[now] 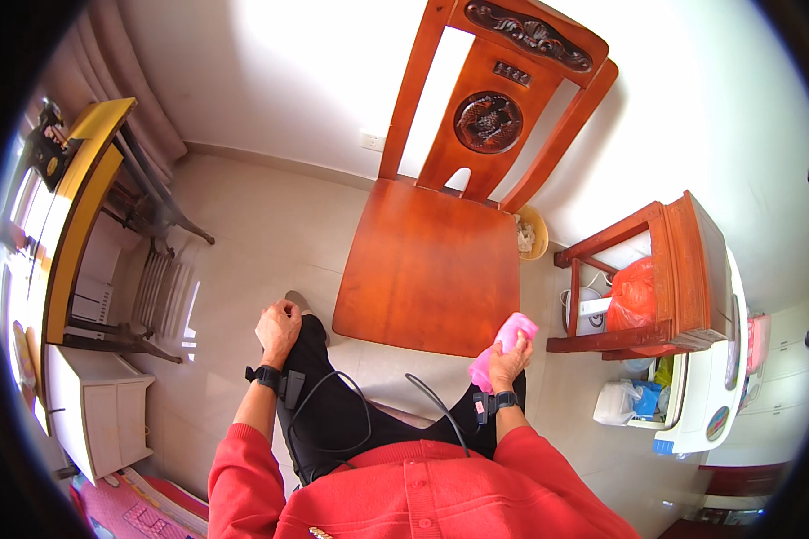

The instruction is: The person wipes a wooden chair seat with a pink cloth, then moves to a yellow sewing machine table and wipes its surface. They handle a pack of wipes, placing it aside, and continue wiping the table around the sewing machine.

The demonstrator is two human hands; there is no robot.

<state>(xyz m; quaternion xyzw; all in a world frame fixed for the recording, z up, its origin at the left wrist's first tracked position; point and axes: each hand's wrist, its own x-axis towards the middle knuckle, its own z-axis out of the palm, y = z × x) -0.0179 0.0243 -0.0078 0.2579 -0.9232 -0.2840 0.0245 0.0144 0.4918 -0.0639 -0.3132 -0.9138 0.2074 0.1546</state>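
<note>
A bunched pink cloth [518, 327] is gripped in my right hand [507, 369], just off the front right corner of a wooden chair [438, 269]. Over my left knee rests my left hand [278, 331], its fingers curled in and nothing visible in them. The chair faces me, with a glossy reddish-brown seat and a tall back that bears a round dark carving [489, 122]. Both wrists wear black straps with small devices, and dark cables run across my lap.
A treadle sewing machine table [84, 182] stands left, above a white cabinet [101, 411]. Behind the chair's right side is a yellow waste bin [535, 236]. Farther right are a wooden stool [674, 269], a red plastic bag [632, 296] and a white drawer unit [704, 397].
</note>
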